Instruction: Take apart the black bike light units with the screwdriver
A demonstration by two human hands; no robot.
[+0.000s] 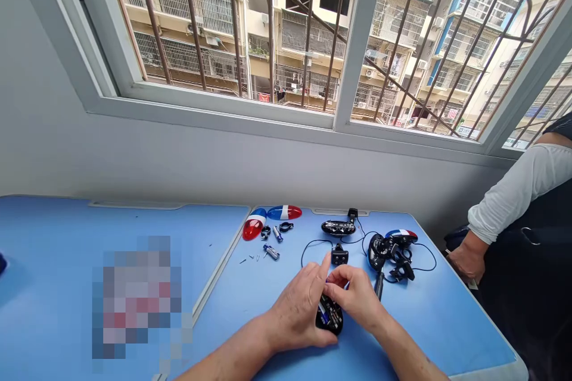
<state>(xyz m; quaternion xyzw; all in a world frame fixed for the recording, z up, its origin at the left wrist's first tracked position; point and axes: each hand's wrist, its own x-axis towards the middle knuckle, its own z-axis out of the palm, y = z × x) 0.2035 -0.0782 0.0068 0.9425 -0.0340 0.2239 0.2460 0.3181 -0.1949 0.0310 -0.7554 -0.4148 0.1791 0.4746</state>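
Note:
A black oval bicycle-light housing [336, 320] lies open side up on the blue table, with blue-and-silver batteries [323, 313] and small parts inside. My left hand [300, 305] is closed around its left side, thumb at the near end. At the far end, my right hand [356, 296] pinches with thumb and fingertips; what they hold is mostly hidden. Just beyond my hands sits a small black switch box [339, 256] on a thin cable. A black-handled screwdriver [379, 286] lies right of my right hand.
Two red-white-blue covers [254, 225], clamp rings [286, 227], loose batteries [271, 252] and screws lie at the back left. Another black housing [338, 228] and a cluster of cabled light units [379, 250] stand farther right. A person's hand [468, 261] is beyond the table's right edge.

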